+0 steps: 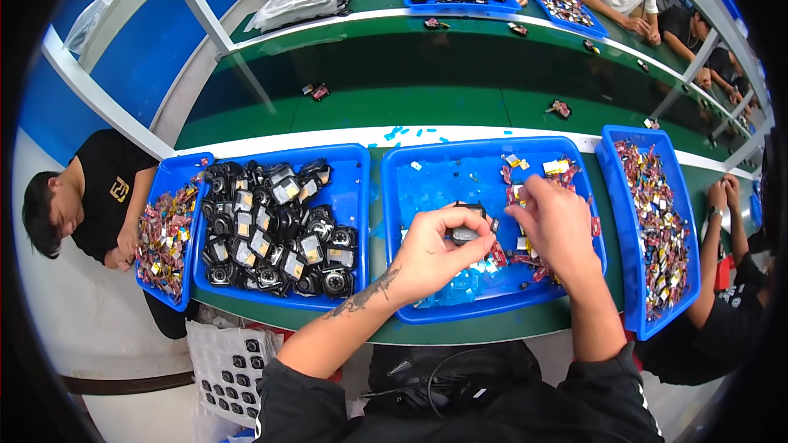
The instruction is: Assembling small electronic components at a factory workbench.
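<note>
One left hand (433, 253) pinches a small black-and-grey plastic device (464, 235), likely light, stiff, best edge-held; the right hand (561, 226) hovers apart, grip unclear.

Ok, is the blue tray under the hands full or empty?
Partly filled: small parts lie mostly in the right half of the blue tray; blue shows at upper left.

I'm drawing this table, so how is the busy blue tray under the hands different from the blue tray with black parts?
The busy tray holds scattered small pieces, some red, some yellow; the black-parts tray holds a heap of chunkier black parts. The left hand and right hand are above the busy tray; neither is above the black-parts tray. Both are blue, with rounded corners.
</note>
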Tool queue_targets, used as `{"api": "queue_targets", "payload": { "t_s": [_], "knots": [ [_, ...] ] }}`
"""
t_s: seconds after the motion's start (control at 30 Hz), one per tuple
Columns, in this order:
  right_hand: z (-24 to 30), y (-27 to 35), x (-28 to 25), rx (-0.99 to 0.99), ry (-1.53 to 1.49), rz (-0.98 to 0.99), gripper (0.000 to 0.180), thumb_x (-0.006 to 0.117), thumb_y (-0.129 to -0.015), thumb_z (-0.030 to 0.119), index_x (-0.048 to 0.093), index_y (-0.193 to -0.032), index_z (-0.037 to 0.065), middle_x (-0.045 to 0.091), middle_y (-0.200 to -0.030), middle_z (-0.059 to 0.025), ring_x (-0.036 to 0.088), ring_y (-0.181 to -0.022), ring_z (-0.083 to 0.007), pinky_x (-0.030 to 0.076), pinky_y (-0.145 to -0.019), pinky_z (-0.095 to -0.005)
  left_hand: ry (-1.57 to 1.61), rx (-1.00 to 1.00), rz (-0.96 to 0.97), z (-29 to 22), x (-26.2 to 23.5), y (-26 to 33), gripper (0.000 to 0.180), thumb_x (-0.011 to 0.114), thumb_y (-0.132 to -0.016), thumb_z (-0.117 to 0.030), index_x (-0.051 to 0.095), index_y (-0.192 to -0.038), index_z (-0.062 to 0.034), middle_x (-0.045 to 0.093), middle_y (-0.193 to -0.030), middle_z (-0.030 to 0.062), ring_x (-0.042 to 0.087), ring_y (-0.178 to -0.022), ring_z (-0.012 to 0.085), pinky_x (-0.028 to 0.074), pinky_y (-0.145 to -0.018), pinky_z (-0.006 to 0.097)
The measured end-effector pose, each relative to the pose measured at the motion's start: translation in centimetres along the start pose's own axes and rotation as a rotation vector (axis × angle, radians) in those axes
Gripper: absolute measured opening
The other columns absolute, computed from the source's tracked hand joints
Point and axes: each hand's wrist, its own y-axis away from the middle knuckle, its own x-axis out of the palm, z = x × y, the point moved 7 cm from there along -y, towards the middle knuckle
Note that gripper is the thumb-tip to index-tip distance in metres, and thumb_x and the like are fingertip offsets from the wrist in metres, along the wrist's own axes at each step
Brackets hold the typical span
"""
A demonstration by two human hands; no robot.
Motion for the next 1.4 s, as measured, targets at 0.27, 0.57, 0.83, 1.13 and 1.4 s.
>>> {"api": "queue_targets", "payload": {
  "t_s": [0.27,0.57,0.83,1.13,1.4],
  "knots": [
    [1.4,2.6,1.4,-0.005,-1.233,-0.015,0.018,0.065,-0.082,-0.008,0.064,-0.099,-0.005,0.060,-0.098,-0.0102,0.062,-0.084,-0.0130,0.055,-0.070,-0.0227,0.205,-0.071,0.137,0.1,0.7,0.0,0.008,0.064,-0.090,-0.008,0.064,-0.091,0.0005,0.061,-0.086,0.0036,0.055,-0.065,0.0077,0.044,-0.056,0.021],
    [0.3,3.1,0.0,0.148,-1.281,-0.233,0.016,0.062,-0.086,-0.007,0.058,-0.101,-0.004,0.061,-0.091,-0.0069,0.061,-0.077,-0.0100,0.054,-0.066,-0.0218,-0.300,0.227,-0.110,-1.4,-0.4,0.1,0.029,0.050,-0.098,-0.010,0.056,-0.126,-0.0036,0.059,-0.109,0.0030,0.052,-0.084,0.0068,0.043,-0.076,0.022],
    [1.6,3.3,1.5,0.187,-1.357,-0.104,0.016,0.063,-0.086,-0.007,0.061,-0.102,-0.006,0.064,-0.093,-0.0074,0.063,-0.082,-0.0103,0.054,-0.072,-0.0215,-0.395,0.171,-0.068,-1.6,0.2,0.4,0.016,0.074,-0.083,-0.015,0.070,-0.095,-0.0053,0.058,-0.097,0.0057,0.057,-0.083,0.0129,0.047,-0.067,0.025],
    [1.6,2.8,1.3,0.167,-1.203,-0.061,0.010,0.064,-0.086,-0.003,0.060,-0.095,-0.002,0.061,-0.096,-0.0054,0.059,-0.089,-0.0097,0.053,-0.072,-0.0226,-0.439,0.210,-0.116,-1.7,-0.1,0.6,0.012,0.076,-0.079,-0.012,0.072,-0.088,-0.0055,0.063,-0.094,0.0047,0.060,-0.080,0.0131,0.048,-0.066,0.025],
    [2.9,1.5,-0.9,-0.092,-0.604,-0.047,0.007,0.067,-0.082,0.003,0.061,-0.081,0.000,0.060,-0.084,-0.0070,0.059,-0.079,-0.0130,0.048,-0.063,-0.0254,-0.919,0.631,-0.231,-4.0,1.0,1.7,0.010,0.075,-0.074,-0.010,0.069,-0.082,-0.0067,0.062,-0.093,0.0065,0.061,-0.076,0.0234,0.051,-0.063,0.030]
  ]
}}
